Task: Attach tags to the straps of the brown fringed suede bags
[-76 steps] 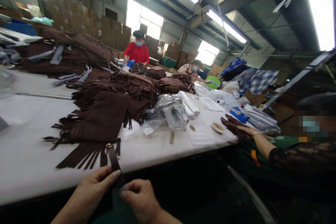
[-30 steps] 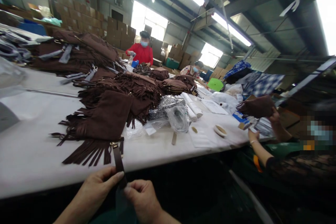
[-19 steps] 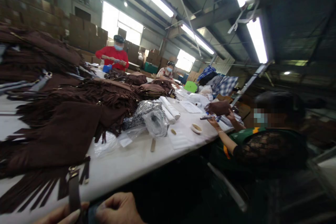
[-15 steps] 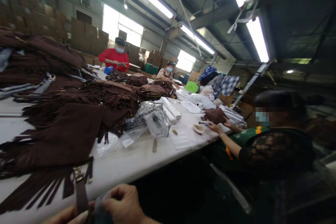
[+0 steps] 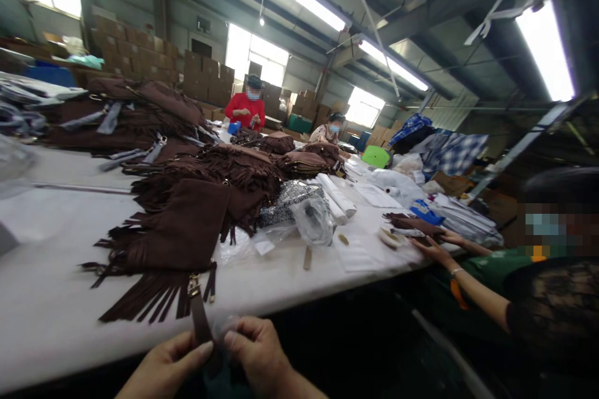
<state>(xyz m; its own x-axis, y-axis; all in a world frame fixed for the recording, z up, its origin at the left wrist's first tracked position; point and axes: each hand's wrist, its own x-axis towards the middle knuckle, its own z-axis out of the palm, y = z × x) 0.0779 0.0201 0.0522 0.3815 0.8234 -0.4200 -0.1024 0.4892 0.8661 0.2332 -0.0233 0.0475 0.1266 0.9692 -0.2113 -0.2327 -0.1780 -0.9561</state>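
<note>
A dark brown fringed bag [image 5: 185, 224] lies on the white table near its front edge. Its strap [image 5: 200, 315], with a gold-coloured buckle [image 5: 193, 285], hangs over the edge toward me. My left hand [image 5: 171, 361] pinches the strap between thumb and fingers. Beside it, my right hand [image 5: 262, 352] is closed on a thin, translucent wrap [image 5: 224, 327] around the strap's lower part. The lower end of strap and wrap is blurred between my hands.
More brown bags [image 5: 243, 162] are heaped behind. Clear plastic [image 5: 313, 218], white rolls [image 5: 337, 196] and a shallow dish [image 5: 390, 237] lie to the right. A person [image 5: 552, 287] at the right handles a brown bag [image 5: 416, 224]. Two people work across the table [image 5: 60, 318].
The view has swung left, so the table and bags appear farther right. Both my hands show more fully, still on strap and wrap. The right-hand person's brown bag now lies flatter.
</note>
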